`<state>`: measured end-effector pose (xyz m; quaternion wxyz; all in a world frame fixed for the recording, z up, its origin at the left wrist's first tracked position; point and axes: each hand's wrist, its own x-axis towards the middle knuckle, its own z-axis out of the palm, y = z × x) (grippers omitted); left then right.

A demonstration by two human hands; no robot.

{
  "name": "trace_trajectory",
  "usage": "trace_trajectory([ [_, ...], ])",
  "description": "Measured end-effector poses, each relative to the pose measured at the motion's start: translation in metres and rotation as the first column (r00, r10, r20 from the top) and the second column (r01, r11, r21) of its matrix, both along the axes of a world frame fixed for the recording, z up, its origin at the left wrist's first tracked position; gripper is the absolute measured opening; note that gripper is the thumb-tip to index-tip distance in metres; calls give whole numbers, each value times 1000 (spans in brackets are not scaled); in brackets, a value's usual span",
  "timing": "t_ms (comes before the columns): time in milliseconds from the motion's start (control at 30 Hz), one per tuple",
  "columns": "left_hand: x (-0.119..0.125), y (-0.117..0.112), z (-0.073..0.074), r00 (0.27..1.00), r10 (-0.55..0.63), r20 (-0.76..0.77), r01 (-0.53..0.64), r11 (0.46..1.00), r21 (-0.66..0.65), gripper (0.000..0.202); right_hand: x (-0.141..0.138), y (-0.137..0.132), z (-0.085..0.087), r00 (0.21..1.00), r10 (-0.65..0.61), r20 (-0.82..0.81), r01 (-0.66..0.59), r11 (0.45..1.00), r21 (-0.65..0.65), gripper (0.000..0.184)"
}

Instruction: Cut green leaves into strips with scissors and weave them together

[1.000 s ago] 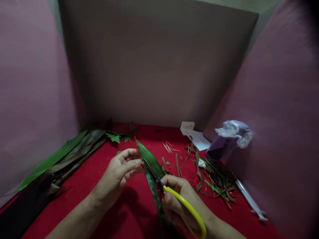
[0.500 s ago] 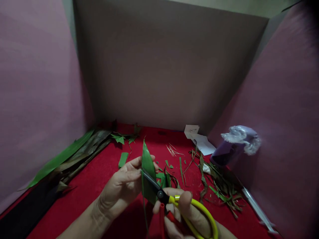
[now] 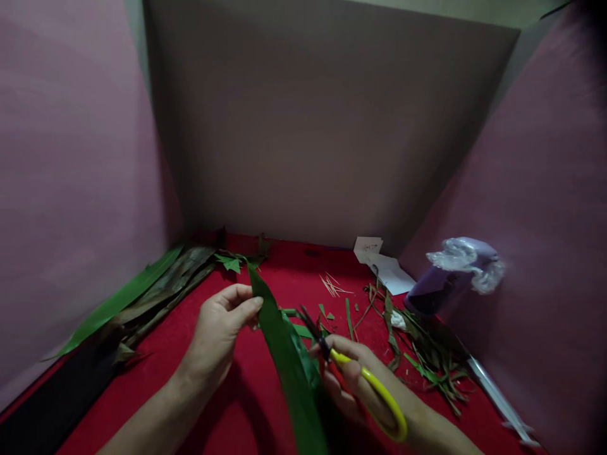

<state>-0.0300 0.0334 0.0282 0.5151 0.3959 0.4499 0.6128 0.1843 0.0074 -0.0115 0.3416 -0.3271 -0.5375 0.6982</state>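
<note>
My left hand (image 3: pixel 219 328) pinches a long green leaf (image 3: pixel 279 354) near its pointed tip; the blade slants down toward the bottom edge. Closed around a pair of scissors (image 3: pixel 374 382) with yellow and red handles is my right hand (image 3: pixel 348 373). Its dark blades point up and left, just right of the leaf and apart from it. The blades look slightly parted, though blurred. Behind the leaf and scissors, small cut green leaf pieces (image 3: pixel 303 330) lie partly hidden on the red cloth.
Long green and dried leaves (image 3: pixel 156 291) lie along the left side. Toothpicks (image 3: pixel 333 287) and white paper (image 3: pixel 389 273) sit at the back. On the right are a heap of dried strips (image 3: pixel 434 354), a plastic-topped purple container (image 3: pixel 443 278) and a knife-like silver strip (image 3: pixel 496 392).
The scissors have come off the leaf and moved right. My left hand has shifted left, and the leaf now slants, showing more of its length.
</note>
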Motion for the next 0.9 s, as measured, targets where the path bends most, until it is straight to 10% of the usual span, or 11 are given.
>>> trace_trajectory([
  [133, -3, 0, 3, 999, -22, -33, 21, 999, -32, 11, -1, -11, 9, 937, -297, 183, 236, 926, 294, 50],
  [267, -1, -6, 7, 995, -102, -14, 101, 992, -71, 15, -4, -27, 29, 848, -328, 417, 75, 852, 517, 56],
  [467, 6, -12, 7, 983, -182, 31, 185, 971, -154, 20, -8, -31, 25, 778, -305, 548, 4, 876, 482, 40],
  [900, 13, -14, 2, 981, -189, 52, 196, 956, -218, 24, -4, -28, 19, 894, -86, 439, -26, 970, 242, 37],
])
